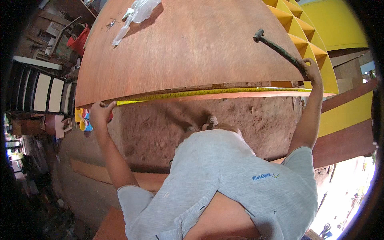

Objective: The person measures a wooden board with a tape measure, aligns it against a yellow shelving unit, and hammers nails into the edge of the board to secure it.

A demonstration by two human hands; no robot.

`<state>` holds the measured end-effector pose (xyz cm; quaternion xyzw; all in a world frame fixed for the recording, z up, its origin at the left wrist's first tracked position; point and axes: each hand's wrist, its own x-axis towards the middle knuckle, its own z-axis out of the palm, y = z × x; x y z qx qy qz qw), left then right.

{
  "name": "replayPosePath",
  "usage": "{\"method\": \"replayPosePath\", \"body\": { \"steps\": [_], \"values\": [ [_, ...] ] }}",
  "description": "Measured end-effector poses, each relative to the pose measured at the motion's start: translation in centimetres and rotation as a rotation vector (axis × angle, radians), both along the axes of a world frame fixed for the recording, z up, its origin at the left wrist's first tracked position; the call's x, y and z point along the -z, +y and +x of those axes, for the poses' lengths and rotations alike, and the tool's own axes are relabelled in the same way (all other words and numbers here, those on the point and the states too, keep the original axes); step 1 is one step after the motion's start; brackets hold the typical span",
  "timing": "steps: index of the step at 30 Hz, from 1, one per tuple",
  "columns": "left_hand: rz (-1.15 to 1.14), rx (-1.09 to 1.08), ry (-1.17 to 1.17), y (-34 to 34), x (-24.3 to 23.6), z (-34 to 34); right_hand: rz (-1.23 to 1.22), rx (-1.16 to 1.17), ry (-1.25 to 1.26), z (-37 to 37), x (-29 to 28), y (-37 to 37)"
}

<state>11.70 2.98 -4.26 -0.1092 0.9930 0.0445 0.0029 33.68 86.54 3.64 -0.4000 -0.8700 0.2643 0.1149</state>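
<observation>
A long yellow tape measure point(180, 94) stretches along the near edge of a wooden panel point(176, 52). At its left end, my left hand point(102, 114) is closed on the tape's case, whose red part shows partly behind my fingers. At the panel's right side, my right hand point(312, 72) is closed at the handle end of a dark hammer point(280, 52), whose head points toward the far side over the panel. The hand is beside a yellow lattice of compartments point(319, 52); what its fingertips touch is partly hidden.
A plastic bag point(140, 10) and small metal pieces point(112, 24) lie on the panel. At left are a red bucket point(78, 40), small paint containers point(85, 125) and dark shelving point(42, 90). Boards point(344, 104) stand at right; another board point(96, 172) lies on the dirt floor point(156, 140) behind me.
</observation>
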Motion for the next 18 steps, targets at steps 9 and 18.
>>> {"method": "replayPosePath", "body": {
  "steps": [9, 18],
  "values": [
    [0.696, 0.281, -0.760, -5.7, -1.3, 4.1, 0.305, 0.102, -0.205, -0.6, 5.9, 0.8],
    [0.729, 0.255, -1.067, -0.1, -0.4, 4.8, 0.401, 0.448, -0.247, 5.7, 3.0, -1.3]
  ]
}}
